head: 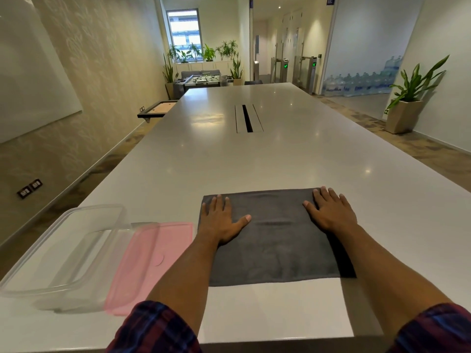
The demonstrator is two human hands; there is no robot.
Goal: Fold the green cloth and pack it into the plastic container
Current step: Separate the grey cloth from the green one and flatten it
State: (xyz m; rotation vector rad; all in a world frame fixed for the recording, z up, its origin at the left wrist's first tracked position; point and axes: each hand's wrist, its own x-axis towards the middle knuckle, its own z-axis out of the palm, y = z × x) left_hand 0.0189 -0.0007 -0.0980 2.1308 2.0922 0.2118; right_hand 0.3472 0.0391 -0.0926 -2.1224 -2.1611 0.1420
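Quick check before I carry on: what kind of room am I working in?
Probably an office meeting room: a long white conference table with a central cable slot, a wall whiteboard, and access turnstiles beyond.

Cloth (275,238) on table (254,159); lid (150,266) just left; container (68,253) left of lid.

- One view only: head-worn wide-angle camera, so you have no second view to overlap with.
- It looks forward and down along the long white table (254,159) from your end.
- Near field: your forearms enter from the bottom edge, plaid sleeves at the corners.
- Far field: window (184,28) straight ahead, well away.
- Straight lines bow near the edges.
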